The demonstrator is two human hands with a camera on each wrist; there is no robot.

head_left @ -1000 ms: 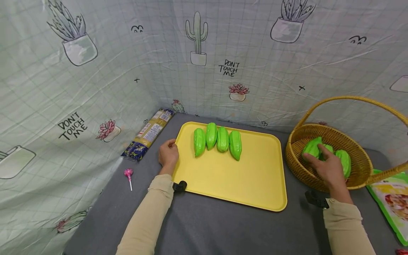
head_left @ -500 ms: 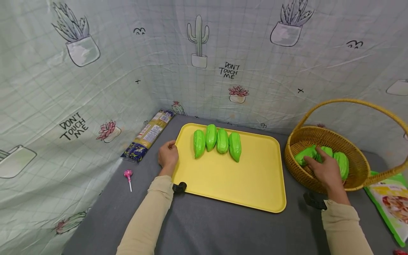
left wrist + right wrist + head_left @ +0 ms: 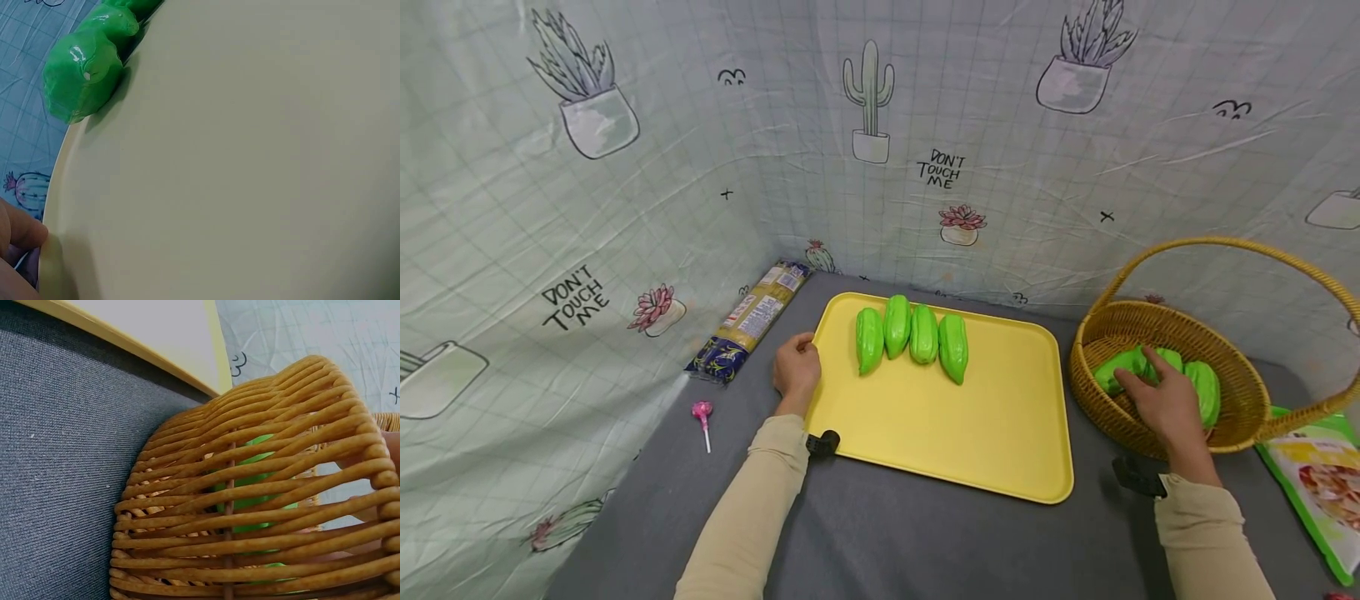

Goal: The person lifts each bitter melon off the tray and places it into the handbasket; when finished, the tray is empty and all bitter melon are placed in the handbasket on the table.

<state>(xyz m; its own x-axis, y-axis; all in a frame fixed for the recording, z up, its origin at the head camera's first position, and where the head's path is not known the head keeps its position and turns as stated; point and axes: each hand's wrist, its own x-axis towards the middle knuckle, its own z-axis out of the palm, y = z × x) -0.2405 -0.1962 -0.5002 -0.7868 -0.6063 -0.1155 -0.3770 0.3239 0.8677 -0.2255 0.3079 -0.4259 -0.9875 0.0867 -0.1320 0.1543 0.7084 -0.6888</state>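
Note:
A yellow tray lies on the grey table with several green star fruit, ridged and glossy, in a row near its far left side. My left hand is at the tray's left edge, its curled fingers gripping the rim; in the left wrist view a fingertip meets that rim. My right hand reaches into a wicker basket. Its thumb and forefinger pinch the end of a green star fruit. Two more star fruit lie beside it, partly hidden by the hand.
The basket's tall handle arches over it. A green-edged food packet lies to its right. Left of the tray are a long pasta packet and a pink lollipop. A printed curtain hangs behind the table.
My right hand has lowered its star fruit into the basket's left side, where the fruit now lies tilted leftward. The left hand has stayed at the tray.

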